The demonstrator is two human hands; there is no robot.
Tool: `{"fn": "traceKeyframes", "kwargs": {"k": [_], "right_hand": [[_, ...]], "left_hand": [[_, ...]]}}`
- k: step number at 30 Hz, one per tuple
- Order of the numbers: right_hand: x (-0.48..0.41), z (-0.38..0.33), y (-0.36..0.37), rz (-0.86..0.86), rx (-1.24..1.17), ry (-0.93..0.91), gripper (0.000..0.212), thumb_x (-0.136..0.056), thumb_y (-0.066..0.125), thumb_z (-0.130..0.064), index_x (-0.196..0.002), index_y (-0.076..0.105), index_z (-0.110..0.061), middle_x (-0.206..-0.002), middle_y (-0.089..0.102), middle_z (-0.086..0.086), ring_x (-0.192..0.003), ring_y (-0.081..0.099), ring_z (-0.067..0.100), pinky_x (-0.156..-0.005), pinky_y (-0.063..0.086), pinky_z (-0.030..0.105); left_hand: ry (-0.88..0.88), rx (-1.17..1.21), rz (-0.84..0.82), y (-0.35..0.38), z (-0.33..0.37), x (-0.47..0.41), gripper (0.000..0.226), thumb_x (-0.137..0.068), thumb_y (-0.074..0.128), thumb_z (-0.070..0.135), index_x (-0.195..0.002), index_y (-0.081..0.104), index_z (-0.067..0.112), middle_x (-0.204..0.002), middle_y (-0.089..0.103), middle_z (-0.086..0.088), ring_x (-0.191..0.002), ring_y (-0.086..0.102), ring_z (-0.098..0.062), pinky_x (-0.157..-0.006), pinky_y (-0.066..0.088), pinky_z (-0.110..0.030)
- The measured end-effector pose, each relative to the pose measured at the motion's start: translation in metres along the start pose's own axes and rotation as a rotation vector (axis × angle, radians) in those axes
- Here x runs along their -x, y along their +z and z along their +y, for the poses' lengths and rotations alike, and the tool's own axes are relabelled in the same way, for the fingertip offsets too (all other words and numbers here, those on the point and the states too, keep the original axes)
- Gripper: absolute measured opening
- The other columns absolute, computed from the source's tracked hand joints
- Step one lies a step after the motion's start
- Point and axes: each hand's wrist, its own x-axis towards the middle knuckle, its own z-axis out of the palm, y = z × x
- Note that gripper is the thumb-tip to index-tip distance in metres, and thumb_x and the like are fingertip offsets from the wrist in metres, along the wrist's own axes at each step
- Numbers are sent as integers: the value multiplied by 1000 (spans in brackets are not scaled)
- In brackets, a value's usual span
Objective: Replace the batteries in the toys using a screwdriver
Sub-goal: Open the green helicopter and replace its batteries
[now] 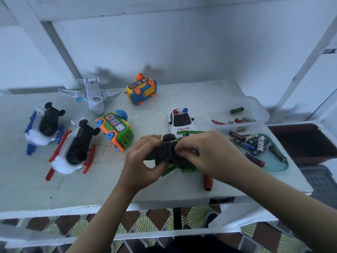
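Observation:
A green toy with a black underside (168, 152) lies upside down near the table's front edge. My left hand (144, 157) grips its left end. My right hand (204, 152) covers its right part, fingertips curled onto the black underside; whatever they pinch is hidden. A screwdriver with a red handle (207, 182) lies on the table under my right wrist. Loose batteries (255, 145) fill a teal tray (279, 166) to the right, and a few more (237, 110) lie in a clear tub (262, 110) behind it.
A police car (181, 121) stands just behind the held toy. A green bus (116, 130), a yellow-blue bus (141, 90), a white plane (93, 94) and two overturned helicopter toys (46, 125) (74, 148) lie across the left and back. A dark bin (300, 143) sits at right.

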Motion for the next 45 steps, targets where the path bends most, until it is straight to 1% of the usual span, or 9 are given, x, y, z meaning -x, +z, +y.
{"fn": "traceKeyframes", "kwargs": {"k": [4, 9, 14, 22, 26, 30, 37, 42, 45], "right_hand": [[5, -2, 5, -4, -19, -7, 24, -85, 55, -23, -91, 76, -16, -78, 72, -1, -68, 64, 17, -62, 54, 35], [17, -6, 13, 63, -47, 50, 20, -89, 59, -21, -100, 75, -16, -96, 66, -2, -82, 57, 14, -67, 37, 12], [19, -3, 10, 48, -59, 39, 25, -91, 56, -24, -110, 71, -18, -105, 64, -5, -92, 49, 5, -77, 32, 5], [26, 30, -13, 647, -21, 170, 23, -85, 42, -6, -93, 63, -11, -83, 57, -8, -79, 53, 11, -74, 41, 16], [36, 68, -8, 315, 5, 463, 18, -90, 49, -8, -98, 61, -18, -89, 60, -1, -74, 52, 8, -65, 39, 18], [47, 79, 7, -192, 229, 536, 44, -89, 60, -35, -131, 53, -24, -120, 52, 6, -115, 43, 20, -96, 33, 27], [40, 81, 16, -148, 369, 517, 44, -88, 60, -47, -120, 59, -17, -112, 54, 6, -108, 47, 23, -90, 36, 30], [34, 85, 20, -61, 258, 545, 21, -86, 62, -32, -82, 62, -12, -90, 54, 5, -93, 53, 24, -72, 32, 28], [33, 89, 18, 27, 133, 601, 14, -86, 61, -23, -91, 66, -11, -92, 59, 6, -91, 54, 22, -74, 37, 28]], "left_hand": [[-4, 3, 5, 1, 1, -1, 38, -72, 73, 22, -102, 68, -1, -107, 62, -1, -104, 61, -18, -91, 48, -18], [-9, -1, 6, 1, 1, -1, 37, -72, 75, 20, -101, 68, -2, -105, 63, -2, -103, 61, -18, -90, 48, -18], [-3, -9, 2, 1, 3, -1, 36, -72, 74, 21, -100, 69, -2, -105, 62, 0, -103, 61, -17, -90, 47, -19], [-14, 41, 58, 1, 2, 3, 38, -73, 74, 21, -108, 61, 15, -107, 62, 2, -101, 61, -14, -86, 47, -14], [-15, 52, 76, 1, 4, 4, 39, -72, 74, 21, -108, 60, 17, -109, 58, 12, -102, 59, -6, -86, 46, -11], [-15, 50, 79, 1, 6, 4, 40, -71, 75, 22, -108, 60, 17, -110, 56, 16, -103, 57, -4, -87, 46, -9], [-9, 28, 75, 1, 7, 5, 40, -70, 76, 23, -106, 61, 14, -109, 58, 12, -101, 58, -9, -87, 46, -9], [-33, -13, 68, 2, 5, 8, 37, -69, 78, 19, -100, 68, 0, -106, 63, 0, -100, 62, -16, -87, 48, -15], [-28, -12, 60, 2, 6, 10, 37, -70, 76, 19, -100, 68, -1, -106, 64, -1, -100, 62, -17, -86, 49, -16]]}}
